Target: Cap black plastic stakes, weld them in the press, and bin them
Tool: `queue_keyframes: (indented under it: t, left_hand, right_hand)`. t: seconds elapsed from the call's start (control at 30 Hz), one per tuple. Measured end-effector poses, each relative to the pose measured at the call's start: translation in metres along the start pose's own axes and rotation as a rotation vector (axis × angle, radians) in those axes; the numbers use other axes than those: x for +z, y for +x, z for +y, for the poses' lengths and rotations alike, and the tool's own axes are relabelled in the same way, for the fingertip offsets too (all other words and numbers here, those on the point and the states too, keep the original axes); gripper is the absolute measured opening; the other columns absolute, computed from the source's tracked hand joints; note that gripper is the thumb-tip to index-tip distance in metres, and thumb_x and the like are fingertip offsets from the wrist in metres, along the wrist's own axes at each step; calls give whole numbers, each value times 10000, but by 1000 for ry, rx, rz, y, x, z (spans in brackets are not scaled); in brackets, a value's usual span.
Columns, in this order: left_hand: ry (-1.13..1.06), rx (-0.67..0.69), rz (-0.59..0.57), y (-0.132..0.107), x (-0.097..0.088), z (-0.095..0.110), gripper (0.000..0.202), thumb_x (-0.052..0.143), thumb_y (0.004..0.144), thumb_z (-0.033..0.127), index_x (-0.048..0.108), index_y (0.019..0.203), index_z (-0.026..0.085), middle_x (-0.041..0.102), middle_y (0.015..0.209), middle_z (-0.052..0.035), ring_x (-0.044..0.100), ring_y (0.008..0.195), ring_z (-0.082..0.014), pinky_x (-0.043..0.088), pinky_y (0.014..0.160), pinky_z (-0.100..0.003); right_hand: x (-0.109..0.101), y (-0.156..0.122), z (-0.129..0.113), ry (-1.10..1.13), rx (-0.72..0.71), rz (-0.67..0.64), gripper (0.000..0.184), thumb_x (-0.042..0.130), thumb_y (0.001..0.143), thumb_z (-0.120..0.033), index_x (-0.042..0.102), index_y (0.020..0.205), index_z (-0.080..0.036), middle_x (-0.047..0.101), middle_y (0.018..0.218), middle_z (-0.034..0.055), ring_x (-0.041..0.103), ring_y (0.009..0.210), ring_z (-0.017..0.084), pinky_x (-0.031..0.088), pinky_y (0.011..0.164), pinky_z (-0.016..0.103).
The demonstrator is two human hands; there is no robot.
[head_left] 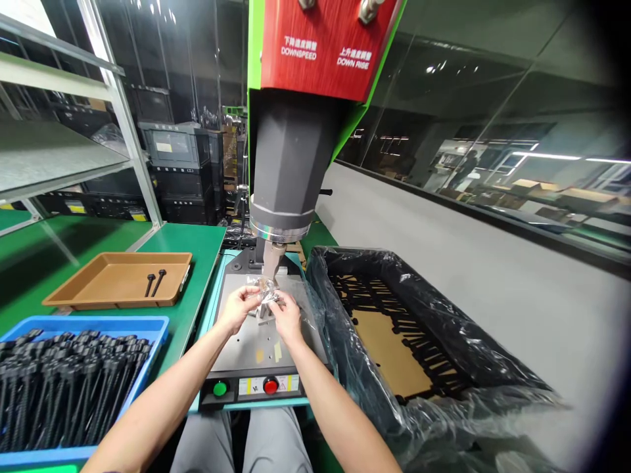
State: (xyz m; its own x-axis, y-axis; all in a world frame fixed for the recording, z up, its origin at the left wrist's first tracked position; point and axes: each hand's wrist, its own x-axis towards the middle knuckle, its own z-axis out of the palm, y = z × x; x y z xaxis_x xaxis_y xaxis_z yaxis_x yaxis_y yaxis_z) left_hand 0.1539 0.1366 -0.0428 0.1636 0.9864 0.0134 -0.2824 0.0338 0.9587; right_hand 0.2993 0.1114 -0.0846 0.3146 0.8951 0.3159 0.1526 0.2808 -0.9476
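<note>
Head view: both of my hands are at the press, work in hand. Left hand (240, 307): thumb and fingers pinched narrow on the left edge of some shiny crinkled film (269, 291). Right hand (286, 315): same narrow pinch on its right edge. The film sits just under the press horn (272, 261) and above the small metal fixture (265, 316) on the steel plate (231, 358). Whether film touches horn, I cannot tell; nor whether a part is inside it.

Progress, my judgement: mid-batch, this piece unfinished while I have it between my fingers. Blue bin (98, 320) at my left is heaped with black stemmed pieces (73, 374); two more black pieces (158, 284) lie in the brown tray (113, 269). Bag-lined box (444, 315) at my right has rows of dark pieces around a cardboard sheet (392, 355). Which lot is finished and which is left, I can't say for sure.

Orientation: film is bunched, spread roughly crosswise between my hands; no clear long axis or pointing end. Horn above it points down. Tray pair: long axes run away from me, heads at the far end.
</note>
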Motion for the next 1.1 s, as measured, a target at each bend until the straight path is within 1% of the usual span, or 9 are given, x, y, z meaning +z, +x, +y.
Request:
queue_keyframes:
  t: [0.07,0.13,0.33,0.5,0.63,0.83,0.97,1.03,1.1]
  left_hand:
    - [20,9,0,0,1,3,445,861,494,287,704,877,126,670,717,-41,539,537,-102,425,546,-238]
    - [36,14,-2,0,3,5,448,850,508,267,712,909,121,656,664,-26,517,516,-96,416,544,-234]
    - [20,49,29,7,0,2,494,825,523,218,700,995,144,709,937,-85,523,550,-85,414,531,-230]
    - [43,30,47,16,-6,-2,584,827,527,219,676,1085,132,712,852,-86,517,533,-95,386,516,-233]
    - [55,42,41,17,-6,1,597,821,536,219,663,1105,131,702,1001,-110,515,548,-79,387,525,-227]
    - [94,57,28,17,-1,6,601,770,568,189,623,1146,117,610,1250,-144,526,594,-62,403,540,-217]
    - [96,51,35,19,-1,7,606,760,561,177,618,1147,114,601,1265,-150,538,604,-68,404,535,-216]
    - [90,48,34,19,-1,7,618,759,559,178,612,1155,110,605,1258,-149,532,602,-64,400,534,-212]
    - [84,40,31,20,-1,6,627,758,559,182,606,1161,103,615,1239,-148,522,597,-59,398,536,-210]
  right_hand:
    - [-1,4,-5,-101,-65,45,291,619,739,-267,690,1009,-184,599,1109,104,603,963,227,523,749,310]
    - [0,10,-7,-144,-83,67,277,631,727,-262,706,986,-196,579,1126,104,578,1018,234,516,774,312]
    - [8,32,0,-34,-36,78,258,648,720,-291,721,941,-179,620,1123,109,556,1072,246,476,883,352]
    - [9,40,-2,-23,-82,67,200,658,723,-286,724,880,-183,678,1055,84,582,1030,231,415,966,368]
    - [13,43,-4,13,-82,96,236,666,705,-298,716,903,-179,689,1050,81,594,1019,233,414,962,363]
    - [23,51,5,149,-13,19,298,673,687,-318,687,949,-178,706,980,65,621,912,234,461,861,351]
    - [16,56,4,160,28,-84,367,694,678,-333,669,1015,-192,703,983,48,619,904,225,460,851,337]
    - [11,57,0,140,11,-160,342,657,720,-350,675,1028,-203,700,1001,37,613,924,219,452,868,330]
    - [6,59,-2,111,5,-200,289,617,756,-374,697,976,-205,702,994,29,607,945,222,443,886,331]
